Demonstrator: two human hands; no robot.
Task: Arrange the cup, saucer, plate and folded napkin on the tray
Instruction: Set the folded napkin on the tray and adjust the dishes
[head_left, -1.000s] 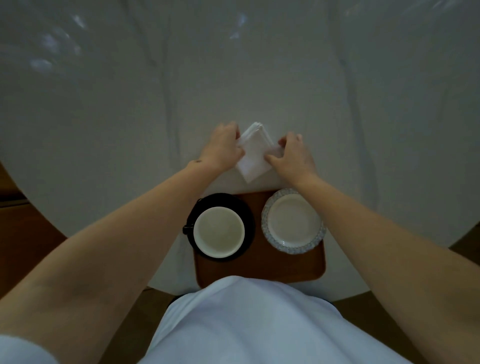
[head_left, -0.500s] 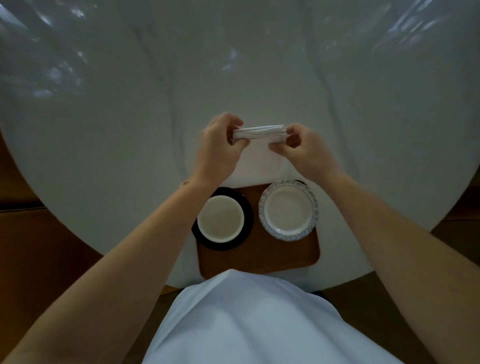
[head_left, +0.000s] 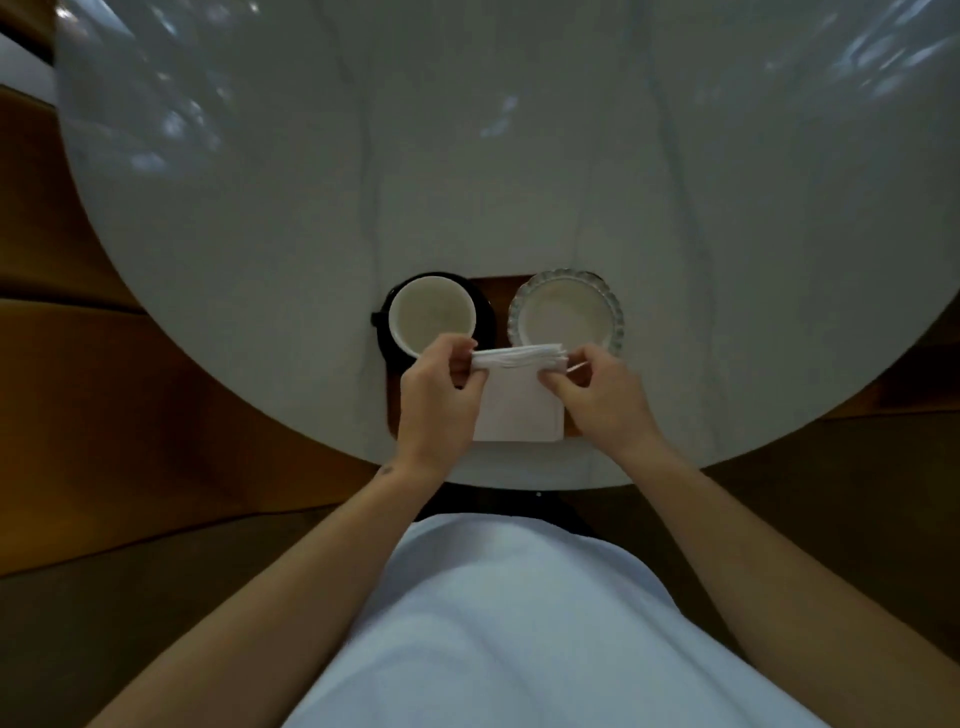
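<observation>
A folded white napkin (head_left: 519, 400) hangs between both hands over the near half of the brown wooden tray (head_left: 496, 291). My left hand (head_left: 439, 400) pinches its upper left corner and my right hand (head_left: 597, 395) pinches its upper right corner. At the tray's far left, a cream cup (head_left: 432, 316) stands on a black saucer (head_left: 485, 317). A white plate with a patterned scalloped rim (head_left: 565, 312) sits at the tray's far right. The hands and napkin hide most of the tray's near part.
The tray lies at the near edge of a round white marble table (head_left: 467, 156). Wooden floor (head_left: 78, 389) shows to the left and right of the table. My white shirt (head_left: 519, 623) fills the bottom of the view.
Both hands lifted the folded napkin off the table beyond the tray and carried it toward me; it now hangs over the tray's near half. The camera view also shifted.
</observation>
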